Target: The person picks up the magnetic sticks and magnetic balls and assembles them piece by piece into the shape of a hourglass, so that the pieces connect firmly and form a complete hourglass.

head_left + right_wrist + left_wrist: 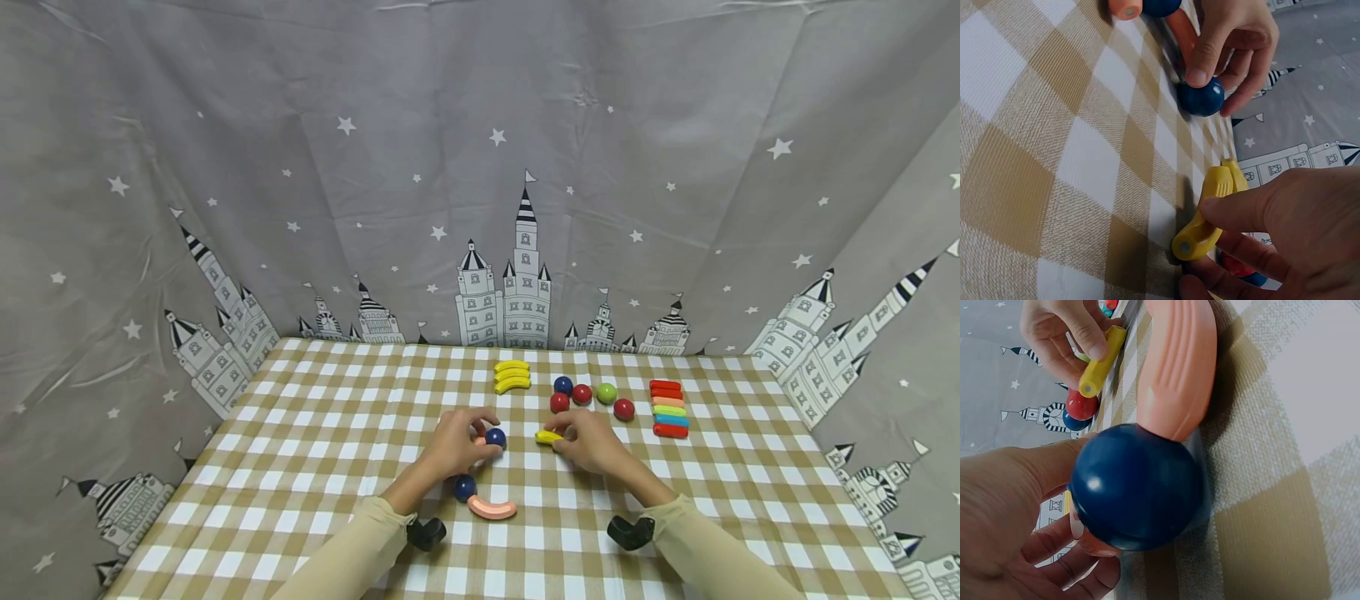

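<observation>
My left hand (452, 443) pinches a dark blue ball (1202, 99) between thumb and fingers, close over the cloth. From that ball a peach curved bar (1181, 36) runs back under the hand, mostly hidden in the head view. A second dark blue ball (1138, 487) sits nearer the body, against the end of another peach curved bar (492, 508). To the right, my right hand (592, 440) grips a yellow curved bar (1210, 212) by its middle, thumb on one side. A small round metal disc shows in the bar's end. A gap separates the yellow bar from the pinched ball.
Behind the hands lie several yellow curved bars (512, 377). Red balls (582, 394), a blue ball (563, 385) and a green ball (607, 393) cluster beyond the right hand. A row of coloured short bars (670, 408) lies farther right. A checked cloth (315, 467) covers the table.
</observation>
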`<state>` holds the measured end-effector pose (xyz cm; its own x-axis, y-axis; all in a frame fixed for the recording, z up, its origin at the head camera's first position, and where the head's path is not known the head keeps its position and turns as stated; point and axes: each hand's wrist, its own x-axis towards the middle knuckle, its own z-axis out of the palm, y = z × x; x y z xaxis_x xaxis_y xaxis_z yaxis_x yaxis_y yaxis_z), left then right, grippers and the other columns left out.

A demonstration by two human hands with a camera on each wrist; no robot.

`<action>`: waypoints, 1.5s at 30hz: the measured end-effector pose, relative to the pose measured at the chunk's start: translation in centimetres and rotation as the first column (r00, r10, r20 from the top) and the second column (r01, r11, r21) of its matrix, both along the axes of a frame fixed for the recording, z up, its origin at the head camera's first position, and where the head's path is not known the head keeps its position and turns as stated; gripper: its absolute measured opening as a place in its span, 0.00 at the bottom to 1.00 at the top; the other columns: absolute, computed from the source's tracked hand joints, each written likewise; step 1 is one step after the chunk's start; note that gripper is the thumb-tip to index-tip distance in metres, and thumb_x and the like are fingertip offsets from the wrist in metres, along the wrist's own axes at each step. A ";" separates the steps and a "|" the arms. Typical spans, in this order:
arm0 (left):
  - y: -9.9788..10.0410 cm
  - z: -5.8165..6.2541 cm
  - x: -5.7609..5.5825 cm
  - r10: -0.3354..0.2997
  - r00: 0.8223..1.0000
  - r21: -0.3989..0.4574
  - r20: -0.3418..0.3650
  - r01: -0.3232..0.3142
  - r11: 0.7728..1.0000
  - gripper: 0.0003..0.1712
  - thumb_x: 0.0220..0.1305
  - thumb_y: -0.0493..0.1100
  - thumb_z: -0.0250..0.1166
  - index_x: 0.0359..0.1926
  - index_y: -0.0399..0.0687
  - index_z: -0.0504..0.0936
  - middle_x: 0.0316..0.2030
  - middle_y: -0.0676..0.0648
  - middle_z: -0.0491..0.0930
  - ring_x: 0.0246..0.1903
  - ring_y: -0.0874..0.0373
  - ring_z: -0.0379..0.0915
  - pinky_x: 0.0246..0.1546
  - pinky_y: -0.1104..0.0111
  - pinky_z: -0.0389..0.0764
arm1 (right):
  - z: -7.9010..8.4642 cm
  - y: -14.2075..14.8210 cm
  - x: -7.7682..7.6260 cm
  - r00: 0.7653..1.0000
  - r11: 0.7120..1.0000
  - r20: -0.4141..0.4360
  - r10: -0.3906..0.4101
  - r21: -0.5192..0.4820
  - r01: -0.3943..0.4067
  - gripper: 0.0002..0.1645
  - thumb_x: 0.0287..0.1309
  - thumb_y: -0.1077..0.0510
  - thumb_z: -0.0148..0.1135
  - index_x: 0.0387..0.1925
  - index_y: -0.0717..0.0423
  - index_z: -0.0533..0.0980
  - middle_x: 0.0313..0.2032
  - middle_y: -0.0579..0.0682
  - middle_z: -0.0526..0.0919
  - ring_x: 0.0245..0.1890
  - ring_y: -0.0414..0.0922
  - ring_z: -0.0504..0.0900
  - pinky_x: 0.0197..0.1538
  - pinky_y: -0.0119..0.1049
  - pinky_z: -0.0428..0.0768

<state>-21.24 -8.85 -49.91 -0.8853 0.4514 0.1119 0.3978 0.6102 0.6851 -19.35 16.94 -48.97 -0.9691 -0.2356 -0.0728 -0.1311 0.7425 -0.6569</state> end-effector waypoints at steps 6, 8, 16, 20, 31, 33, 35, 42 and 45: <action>-0.1 -0.1 -0.1 -0.010 1.000 -0.002 0.012 0.010 1.000 0.17 0.56 0.42 0.79 0.46 0.46 0.87 0.34 0.50 0.83 0.34 0.55 0.77 0.34 0.66 0.76 | 0.1 0.3 0.2 0.999 0.999 -0.016 -0.038 -0.002 0.038 0.12 0.58 0.65 0.73 0.41 0.49 0.86 0.38 0.44 0.84 0.36 0.44 0.78 0.44 0.43 0.81; -0.1 -0.1 -0.1 -0.013 1.000 0.002 0.012 0.013 1.000 0.17 0.56 0.42 0.79 0.46 0.47 0.87 0.35 0.51 0.84 0.34 0.55 0.78 0.34 0.66 0.76 | 0.1 0.4 0.3 0.999 0.999 -0.023 -0.042 -0.001 0.042 0.11 0.58 0.65 0.74 0.41 0.48 0.86 0.37 0.43 0.84 0.36 0.43 0.78 0.46 0.43 0.81; 0.0 -0.1 0.0 -0.017 1.000 0.029 0.005 0.017 0.999 0.17 0.55 0.40 0.80 0.45 0.45 0.88 0.34 0.52 0.85 0.33 0.56 0.78 0.34 0.68 0.76 | 0.3 0.6 0.4 0.999 0.999 -0.026 -0.042 -0.004 0.041 0.12 0.57 0.65 0.74 0.40 0.48 0.85 0.37 0.43 0.85 0.35 0.43 0.77 0.45 0.41 0.80; -0.1 -0.2 -0.1 -0.013 1.000 0.036 0.016 0.012 0.999 0.16 0.54 0.40 0.80 0.45 0.46 0.88 0.34 0.52 0.84 0.33 0.56 0.78 0.34 0.68 0.77 | 0.5 0.6 0.5 0.998 0.998 -0.022 -0.054 -0.016 0.054 0.12 0.57 0.66 0.74 0.40 0.49 0.85 0.39 0.45 0.86 0.36 0.43 0.78 0.46 0.43 0.82; -0.2 -0.4 -0.1 0.006 1.000 0.041 0.007 -0.006 0.999 0.18 0.52 0.42 0.82 0.44 0.45 0.88 0.35 0.51 0.84 0.32 0.58 0.79 0.33 0.69 0.78 | 0.5 1.2 0.5 0.997 0.994 -0.017 -0.074 -0.077 0.072 0.13 0.56 0.65 0.75 0.41 0.48 0.85 0.38 0.44 0.85 0.38 0.42 0.80 0.46 0.41 0.82; -0.3 -0.3 -0.1 0.010 1.000 0.052 0.006 -0.010 0.999 0.18 0.51 0.41 0.82 0.43 0.45 0.88 0.34 0.51 0.84 0.31 0.57 0.79 0.33 0.69 0.78 | 0.5 1.4 0.4 0.998 0.993 -0.012 -0.067 -0.101 0.065 0.13 0.56 0.65 0.76 0.42 0.48 0.85 0.38 0.44 0.85 0.38 0.42 0.80 0.45 0.40 0.82; -0.3 -0.2 -0.1 0.011 1.000 0.065 -0.001 -0.011 0.998 0.18 0.50 0.41 0.82 0.42 0.44 0.88 0.34 0.51 0.84 0.31 0.57 0.79 0.32 0.69 0.78 | 0.4 1.6 0.3 0.998 0.991 -0.004 -0.055 -0.124 0.054 0.13 0.56 0.64 0.75 0.42 0.48 0.85 0.37 0.43 0.85 0.37 0.42 0.80 0.44 0.38 0.81; -0.1 -0.3 -0.2 0.020 1.000 0.090 0.007 -0.020 0.996 0.17 0.49 0.40 0.83 0.40 0.45 0.88 0.32 0.51 0.84 0.30 0.56 0.78 0.31 0.70 0.77 | 0.0 2.0 -0.1 1.000 0.982 0.011 -0.003 -0.190 0.005 0.13 0.58 0.63 0.74 0.45 0.50 0.85 0.40 0.45 0.85 0.38 0.43 0.80 0.43 0.35 0.81; 0.1 -0.4 -0.3 0.020 1.000 0.096 0.017 -0.022 0.995 0.17 0.49 0.40 0.83 0.40 0.45 0.88 0.31 0.51 0.83 0.30 0.56 0.77 0.31 0.70 0.76 | -0.3 1.8 -0.3 1.000 0.982 0.000 0.022 -0.189 -0.022 0.13 0.59 0.62 0.74 0.46 0.50 0.86 0.41 0.45 0.86 0.39 0.43 0.80 0.43 0.34 0.81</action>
